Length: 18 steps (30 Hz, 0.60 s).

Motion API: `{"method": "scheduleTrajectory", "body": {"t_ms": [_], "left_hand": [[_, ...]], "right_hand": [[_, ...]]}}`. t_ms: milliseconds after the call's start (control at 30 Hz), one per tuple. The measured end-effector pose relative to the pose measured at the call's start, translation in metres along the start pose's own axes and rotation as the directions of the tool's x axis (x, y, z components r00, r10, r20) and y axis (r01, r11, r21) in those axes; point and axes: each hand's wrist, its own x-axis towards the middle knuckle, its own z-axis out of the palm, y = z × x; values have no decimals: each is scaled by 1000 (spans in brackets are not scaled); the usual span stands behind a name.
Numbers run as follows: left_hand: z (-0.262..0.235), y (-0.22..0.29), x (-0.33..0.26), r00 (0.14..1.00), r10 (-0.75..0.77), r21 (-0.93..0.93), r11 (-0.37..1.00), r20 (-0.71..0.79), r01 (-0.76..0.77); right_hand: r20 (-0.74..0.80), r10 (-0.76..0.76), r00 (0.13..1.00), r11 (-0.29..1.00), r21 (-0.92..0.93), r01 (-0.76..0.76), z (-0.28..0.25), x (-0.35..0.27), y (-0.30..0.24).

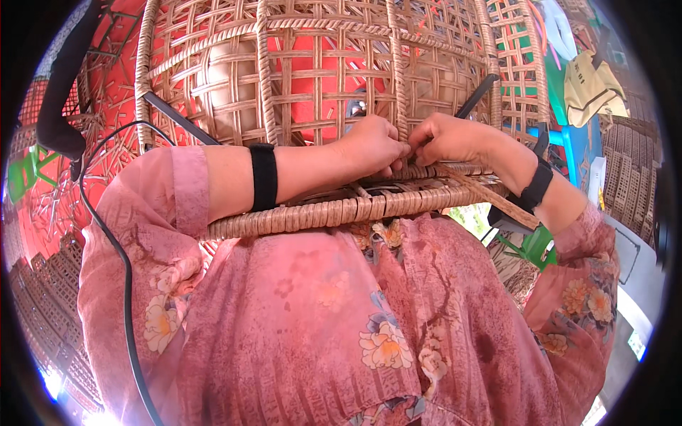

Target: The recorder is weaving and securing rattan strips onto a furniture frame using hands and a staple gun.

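A large open-weave basket-like piece of brown wicker lies across my lap, with twisted ribs and a thick wrapped rim near my body. My left hand is closed at its inner rail, fingers curled beside a twisted upright. Close to its fingertips, my right hand is closed in a pinch at the same joint. What sits between the fingers is hidden. Just below my right hand, a flat wicker strip crosses the rim and sticks out to the lower right.
Red flooring strewn with cut strips shows at the left. A black cable runs down past my left arm. On the right are a cream cloth bag, a blue stool and a green object. Stacked woven panels stand farther right.
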Motion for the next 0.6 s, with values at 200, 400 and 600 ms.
{"method": "scheduleTrajectory", "body": {"t_ms": [200,400,600], "left_hand": [[-6,11,0,997,-48,191,981,67,35],[-7,12,10,996,-52,331,943,69,27],[-8,19,14,983,9,729,669,184,-143]], "right_hand": [[-45,59,997,998,24,-58,4,-3,-7],[-106,151,983,982,-101,-162,6,-5,-20],[-30,344,939,937,83,-340,9,-11,-37]]}}
